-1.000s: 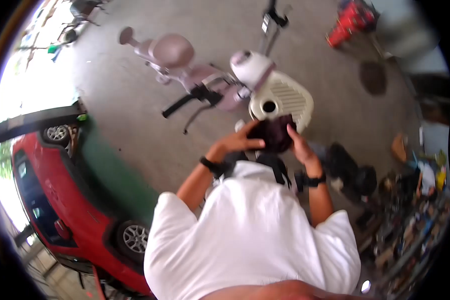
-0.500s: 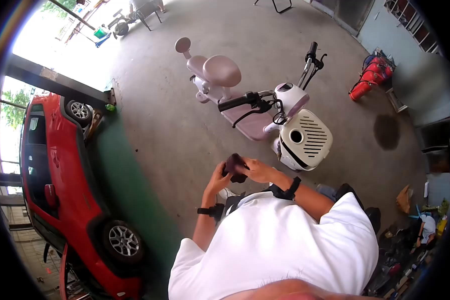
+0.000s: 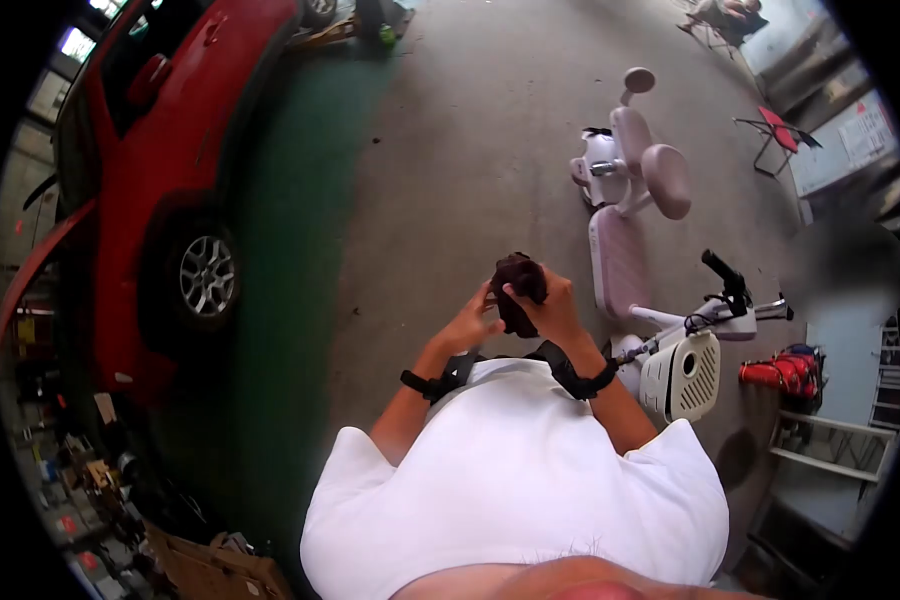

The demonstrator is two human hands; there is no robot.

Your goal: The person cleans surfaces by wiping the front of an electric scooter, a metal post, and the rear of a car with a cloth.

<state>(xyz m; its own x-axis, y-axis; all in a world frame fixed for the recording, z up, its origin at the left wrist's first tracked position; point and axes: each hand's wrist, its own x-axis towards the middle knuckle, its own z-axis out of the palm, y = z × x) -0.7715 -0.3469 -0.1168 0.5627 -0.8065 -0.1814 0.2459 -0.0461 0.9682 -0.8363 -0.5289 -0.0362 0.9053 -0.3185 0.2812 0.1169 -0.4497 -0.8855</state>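
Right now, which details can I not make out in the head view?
Head view:
Dark bundle: partly covered by the right hand.
Red car: far wheel cut off by the top edge.
White notice: lettering too small.
Grey patch at right: too blurred to identify.

"From my end, what clothing shows?"
"I see a white shirt (image 3: 515, 470) toward six o'clock, its short sleeves (image 3: 345, 475) loose; from the shirt's middle, a bulky black left wristband (image 3: 423, 385) sits at eleven o'clock; a black right wristband (image 3: 592, 384), bulky too, at one."
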